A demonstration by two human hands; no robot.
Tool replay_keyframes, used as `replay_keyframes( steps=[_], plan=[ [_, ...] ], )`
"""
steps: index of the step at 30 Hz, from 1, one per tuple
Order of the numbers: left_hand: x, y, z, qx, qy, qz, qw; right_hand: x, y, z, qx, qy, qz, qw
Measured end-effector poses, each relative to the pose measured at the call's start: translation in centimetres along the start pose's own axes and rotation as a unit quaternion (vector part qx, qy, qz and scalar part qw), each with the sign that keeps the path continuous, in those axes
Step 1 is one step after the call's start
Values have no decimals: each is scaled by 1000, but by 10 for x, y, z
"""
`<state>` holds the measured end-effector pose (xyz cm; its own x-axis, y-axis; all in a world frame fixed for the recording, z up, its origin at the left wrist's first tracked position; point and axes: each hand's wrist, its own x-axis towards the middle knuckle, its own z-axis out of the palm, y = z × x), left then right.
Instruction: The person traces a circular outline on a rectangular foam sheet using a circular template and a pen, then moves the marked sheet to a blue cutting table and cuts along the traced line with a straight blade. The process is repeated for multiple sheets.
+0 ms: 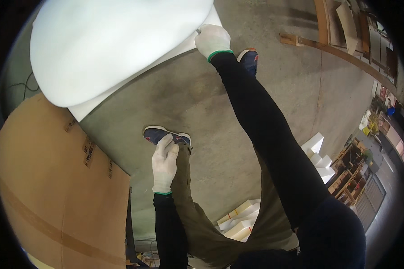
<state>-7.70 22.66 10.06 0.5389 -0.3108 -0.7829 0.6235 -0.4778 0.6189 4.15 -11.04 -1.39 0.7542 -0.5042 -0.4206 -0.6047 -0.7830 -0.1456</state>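
A large, smooth white panel with rounded corners (116, 45) fills the upper left. Under it, a flat white sheet (87, 107) shows along the near edge and at one corner. My right hand (213, 39), in a white glove with a green cuff, reaches far forward. Its fingers are closed on the sheet's right end, with the fingertips partly hidden. My left hand (164, 163), gloved the same way, hangs over my left shoe with its fingers loosely bent and thumb apart. Nothing shows in it, and it touches neither the panel nor the sheet.
A big brown cardboard box (45, 175) stands at the left, near the panel. Wooden framing (332, 49) is at the upper right. White blocks (318, 157) lie on the concrete floor (220, 157) at the right. More pale pieces (242, 219) sit behind my legs.
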Motion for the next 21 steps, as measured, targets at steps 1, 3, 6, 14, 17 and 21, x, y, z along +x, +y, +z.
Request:
replay_keyframes(
  steps=[1, 3, 6, 14, 17, 21],
  plan=[
    [-1, -3, -3, 1, 2, 7, 1000, -6, -8, 2, 1, 1, 0, 1000],
    [-4, -10, -9, -18, 4, 8, 1000, -17, -21, 8, 3, 2, -3, 1000],
    [-7, -15, -16, -28, -7, 12, 1000, -23, -31, 29, -7, 12, 5, 1000],
    [-15, -47, -37, 45, 28, 0, 999, -125, -106, 20, 63, 30, -88, 994],
    [-20, -34, -51, 70, 0, -17, 997, -155, -169, 48, 135, 54, -187, 972],
    [-29, -41, -53, 49, 4, -60, 997, -149, -242, 98, 156, 79, -257, 950]
  ],
)
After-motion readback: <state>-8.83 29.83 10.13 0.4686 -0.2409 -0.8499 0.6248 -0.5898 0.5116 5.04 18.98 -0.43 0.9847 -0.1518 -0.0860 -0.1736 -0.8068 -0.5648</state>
